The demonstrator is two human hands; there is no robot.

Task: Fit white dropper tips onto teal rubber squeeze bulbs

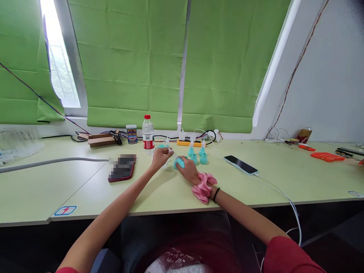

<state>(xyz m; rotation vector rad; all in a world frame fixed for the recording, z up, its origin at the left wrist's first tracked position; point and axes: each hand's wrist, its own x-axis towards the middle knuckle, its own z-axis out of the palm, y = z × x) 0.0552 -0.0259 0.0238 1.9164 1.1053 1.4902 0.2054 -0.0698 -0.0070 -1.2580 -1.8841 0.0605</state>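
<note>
My right hand (188,170) is closed around a teal squeeze bulb (179,163) just above the table. Close by on the left, my left hand (160,157) pinches a small whitish translucent nozzle (170,150), its tip pointing towards the bulb. Whether the two parts touch is too small to tell. Beyond my right hand stand several more teal bulbs: one with a white nozzle (202,151), and one bare bulb (203,159) with its opening upward. Another teal piece (161,146) shows partly behind my left hand, and some clear pieces lie below it.
A red-capped water bottle (148,136), a can (131,134) and an open cardboard box (102,140) stand at the back left. One phone (122,168) lies left, another phone (240,165) right with its cable. An orange power strip (191,143) lies behind the bulbs.
</note>
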